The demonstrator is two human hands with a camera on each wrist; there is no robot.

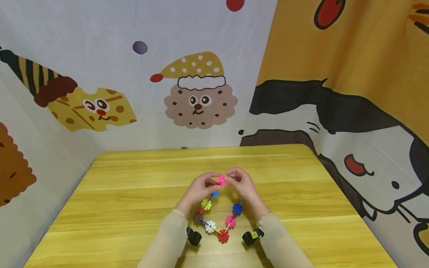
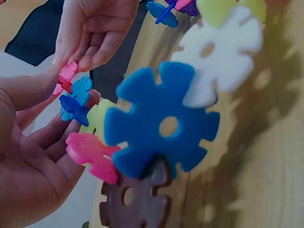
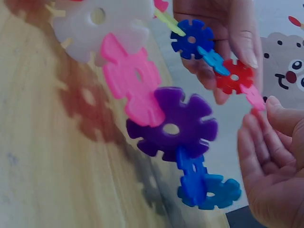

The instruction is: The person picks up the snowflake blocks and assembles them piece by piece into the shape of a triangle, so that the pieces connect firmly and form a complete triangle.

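Observation:
A chain of slotted plastic snowflake discs hangs in a loop between my hands, over the table (image 1: 127,208). My left hand (image 1: 201,188) grips its upper end, thumb on a red snowflake disc (image 3: 235,76). From the other side my right hand (image 1: 242,182) pinches a small pink snowflake disc (image 3: 251,97) that joins the red one. Below my left hand follow blue, yellow and brown discs, then a white disc (image 1: 210,226) and a red disc (image 1: 223,236) at the bottom. The chain's other end, with a purple disc (image 3: 173,126) and a teal disc (image 3: 221,192), dangles free below my right hand.
Black wrist cameras (image 1: 193,236) sit at both sleeves, close to the sides of the chain. A curtain (image 1: 134,111) printed with cartoon figures hangs behind the table's far edge.

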